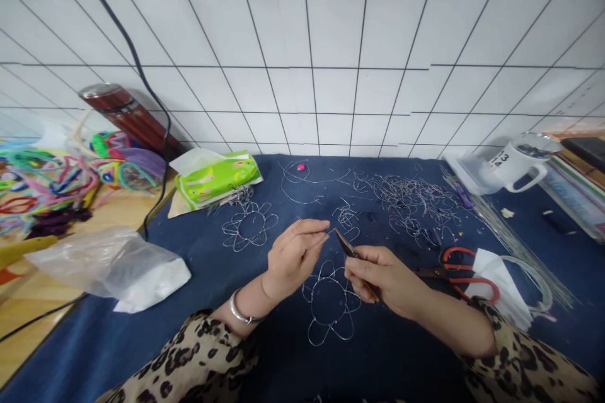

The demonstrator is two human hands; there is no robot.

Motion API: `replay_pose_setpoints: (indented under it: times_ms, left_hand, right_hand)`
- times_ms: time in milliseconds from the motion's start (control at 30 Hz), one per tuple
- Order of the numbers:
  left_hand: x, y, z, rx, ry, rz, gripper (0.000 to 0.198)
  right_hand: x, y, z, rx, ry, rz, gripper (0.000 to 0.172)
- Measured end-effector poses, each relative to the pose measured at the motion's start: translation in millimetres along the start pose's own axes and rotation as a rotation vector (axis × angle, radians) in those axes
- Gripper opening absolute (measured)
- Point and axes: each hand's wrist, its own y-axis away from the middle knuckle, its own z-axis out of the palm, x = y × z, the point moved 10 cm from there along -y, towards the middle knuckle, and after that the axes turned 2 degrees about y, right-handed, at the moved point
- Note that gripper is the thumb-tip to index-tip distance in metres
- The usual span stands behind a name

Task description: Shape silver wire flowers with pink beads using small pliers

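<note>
My right hand (385,277) is closed round a pair of pliers (347,244), whose dark jaws point up and left. Close to the jaw tips is my left hand (297,255), its fingers pressed together in a pinch; a thin piece of wire seems to stick out from the fingertips, too fine to be sure of. Just below both hands lies a flower-shaped wire ring (329,303) with looped petals and small beads. Another wire flower (250,227) rests on the dark blue cloth to the left of my left hand.
A tangle of wire pieces (411,198) spreads behind my right hand. Red-handled scissors (472,277), straight wires (513,239) and a white mug (515,164) are to the right. On the left lie a green tissue pack (217,179), a plastic bag (113,264), a red flask (127,113) and coloured pipe cleaners (51,182).
</note>
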Motion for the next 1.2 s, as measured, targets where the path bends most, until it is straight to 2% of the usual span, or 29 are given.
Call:
replay_pose_setpoints:
  times_ms: [200, 467, 633, 867, 1200]
  left_hand:
    - [0, 0, 0.5, -0.014, -0.015, 0.002, 0.016]
    - [-11, 1, -3.0, -0.025, 0.009, -0.168, 0.009]
    - [-11, 0, -4.6, -0.02, 0.009, -0.192, 0.007]
    - [-3, -8, -6.8, -0.067, -0.031, -0.036, 0.007]
    - [2, -9, -3.6, -0.185, -0.06, 0.122, 0.012]
  right_hand:
    - [1, 0, -1, 0.013, 0.049, -0.003, 0.03]
    - [-26, 3, -9, 0.108, 0.507, -0.126, 0.032]
    - [-35, 4, -11, 0.158, 0.685, -0.184, 0.031]
    - [-45, 6, -13, 0.206, 0.963, -0.314, 0.032]
    - [-63, 15, -6, 0.277, 1.481, -0.474, 0.02]
